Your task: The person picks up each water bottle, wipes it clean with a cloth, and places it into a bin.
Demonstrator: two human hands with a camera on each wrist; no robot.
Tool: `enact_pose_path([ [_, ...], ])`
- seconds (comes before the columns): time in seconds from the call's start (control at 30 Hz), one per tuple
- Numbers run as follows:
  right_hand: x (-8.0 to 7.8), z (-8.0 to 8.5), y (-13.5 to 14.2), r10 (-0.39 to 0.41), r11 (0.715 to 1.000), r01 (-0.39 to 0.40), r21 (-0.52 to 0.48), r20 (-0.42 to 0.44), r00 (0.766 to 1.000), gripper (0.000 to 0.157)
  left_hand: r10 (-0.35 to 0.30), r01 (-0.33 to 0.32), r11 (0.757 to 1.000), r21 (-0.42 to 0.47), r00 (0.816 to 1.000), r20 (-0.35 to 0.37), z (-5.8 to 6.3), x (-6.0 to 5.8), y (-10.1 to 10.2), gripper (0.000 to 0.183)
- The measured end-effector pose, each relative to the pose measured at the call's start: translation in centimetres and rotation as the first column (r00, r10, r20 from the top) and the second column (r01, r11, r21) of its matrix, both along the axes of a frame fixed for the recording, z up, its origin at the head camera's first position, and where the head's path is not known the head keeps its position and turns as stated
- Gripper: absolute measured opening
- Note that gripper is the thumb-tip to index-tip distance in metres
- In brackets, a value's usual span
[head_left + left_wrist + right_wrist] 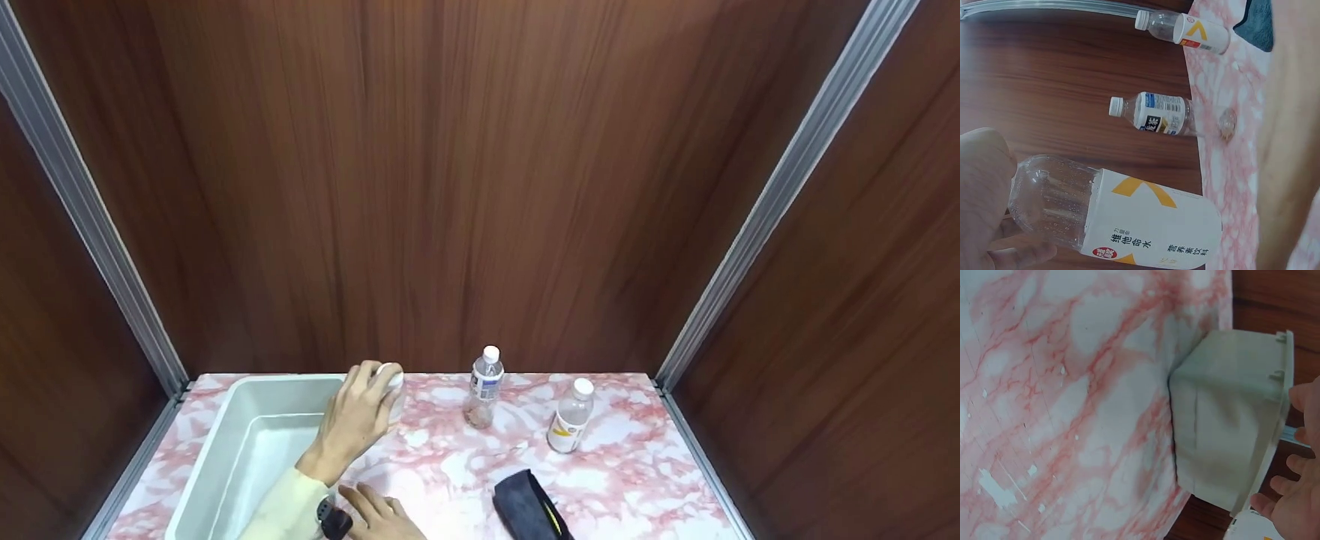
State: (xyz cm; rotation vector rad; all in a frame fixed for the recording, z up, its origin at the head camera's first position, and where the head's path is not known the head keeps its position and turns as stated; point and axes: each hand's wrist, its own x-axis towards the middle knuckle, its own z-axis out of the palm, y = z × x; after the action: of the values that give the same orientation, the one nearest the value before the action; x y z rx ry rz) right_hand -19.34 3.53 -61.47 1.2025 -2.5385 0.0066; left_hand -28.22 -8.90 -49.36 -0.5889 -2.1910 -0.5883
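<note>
My left hand (356, 412) grips a clear plastic bottle by its white cap (390, 373), just right of the grey basin's rim. The left wrist view shows this bottle (1154, 219) close up, with a white label and yellow mark; my fingers cover its top. My right hand (384, 519) is low in the head view, below the left one, its fingers loosely spread and holding nothing. Seen from the right wrist, those fingertips (1264, 505) overlap the rim of the grey basin (1224, 422), and part of the labelled bottle shows below them.
Two more capped plastic bottles stand upright on the pink marbled table: one with a blue-and-white label (486, 386), another with a yellow mark (570, 420). A dark pouch (525, 504) with a yellow edge lies near the front. Brown wood-grain panels (495, 187) enclose the table.
</note>
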Motion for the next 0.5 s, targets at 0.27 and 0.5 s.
enact_pose_path([
  [0.27,-0.1,-0.9,-0.8,0.009,1.000,-0.009,-0.027,0.014,1.000,0.048,0.007,-0.007,1.000,-0.001,1.000,-0.009,0.1,-0.2,-1.1,0.031],
  [0.5,-0.4,-0.7,-1.1,0.064,0.997,-0.060,-0.049,0.082,0.995,0.048,0.014,-0.014,1.000,0.011,1.000,0.004,0.2,-0.2,-1.7,0.032],
])
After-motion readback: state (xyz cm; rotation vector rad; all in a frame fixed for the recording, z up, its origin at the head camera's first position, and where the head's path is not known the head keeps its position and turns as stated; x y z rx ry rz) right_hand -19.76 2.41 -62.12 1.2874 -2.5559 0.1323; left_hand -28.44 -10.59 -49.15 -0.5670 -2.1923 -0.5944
